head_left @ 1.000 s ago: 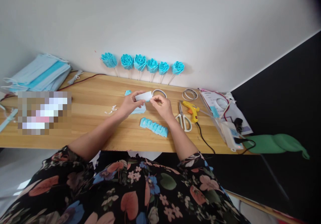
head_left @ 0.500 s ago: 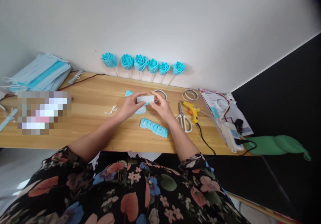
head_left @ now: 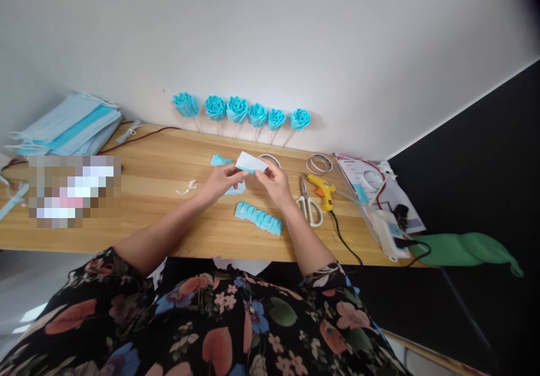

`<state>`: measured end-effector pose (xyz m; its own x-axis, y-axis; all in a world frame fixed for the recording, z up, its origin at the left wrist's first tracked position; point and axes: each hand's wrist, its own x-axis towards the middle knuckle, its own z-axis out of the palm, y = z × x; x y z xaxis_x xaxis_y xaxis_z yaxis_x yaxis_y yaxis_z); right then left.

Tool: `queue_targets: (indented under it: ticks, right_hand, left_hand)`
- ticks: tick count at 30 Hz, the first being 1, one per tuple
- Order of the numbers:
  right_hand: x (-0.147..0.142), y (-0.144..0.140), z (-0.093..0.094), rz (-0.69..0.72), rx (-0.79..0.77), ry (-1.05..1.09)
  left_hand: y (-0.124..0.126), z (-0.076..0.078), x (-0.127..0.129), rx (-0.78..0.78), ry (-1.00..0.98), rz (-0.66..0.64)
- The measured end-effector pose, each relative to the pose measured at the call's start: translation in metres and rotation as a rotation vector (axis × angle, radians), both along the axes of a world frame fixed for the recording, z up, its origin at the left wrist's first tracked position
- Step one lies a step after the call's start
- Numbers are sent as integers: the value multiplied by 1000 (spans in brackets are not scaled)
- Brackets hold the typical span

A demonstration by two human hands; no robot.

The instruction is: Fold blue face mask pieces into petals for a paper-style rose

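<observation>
A small rectangular piece of mask fabric, white with a blue lower edge, is tilted above the desk between my hands. My left hand pinches its lower left edge with thumb and fingertips. At its right end, my right hand grips it between thumb and fingers. Beneath them lies a small stack of pale blue fabric pieces, partly hidden by my left hand. Another blue piece rests just behind that hand. Closer to me, several folded blue petals overlap in a row.
Several blue fabric roses on sticks lean against the wall. Scissors, a yellow glue gun and tape rolls lie to the right, near a power strip. Face masks are piled at the left.
The fabric piece has turned from level to slanting down to the right, showing more of its white face. My left fingers have dropped from its upper edge to its lower side.
</observation>
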<state>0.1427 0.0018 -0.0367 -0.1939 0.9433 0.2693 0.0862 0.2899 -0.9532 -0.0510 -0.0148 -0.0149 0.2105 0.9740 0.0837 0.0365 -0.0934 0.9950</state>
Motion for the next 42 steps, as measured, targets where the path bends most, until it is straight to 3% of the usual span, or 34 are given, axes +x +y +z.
queue_targets:
  ticks: [3, 12, 19, 22, 26, 30, 33, 38, 42]
  right_hand:
    - [-1, 0, -1, 9, 0, -8]
    - [1, 2, -4, -3, 9, -116]
    - [0, 2, -7, -25, 25, -105]
    - [-1, 1, -7, -15, 22, -112]
    - [-1, -1, -1, 19, 39, -104]
    - [4, -4, 11, -52, 197, -86]
    - [7, -6, 18, -82, 361, -228]
    - [6, -7, 20, -53, 585, -458]
    - [5, -4, 17, -12, 643, -522]
  left_hand:
    - [-1, -1, 0, -3, 28, 68]
    - [2, -2, -2, 6, -34, 112]
    - [2, -3, -1, -47, -164, 52]
    - [1, -3, -1, -66, -121, 29]
    - [2, -3, -1, -99, -80, 106]
    - [4, 0, -2, -173, -265, 106]
    - [6, 2, -4, -226, -367, 60]
    - [7, -1, -4, -280, -422, -3]
    - [6, -2, -3, -287, -423, -26]
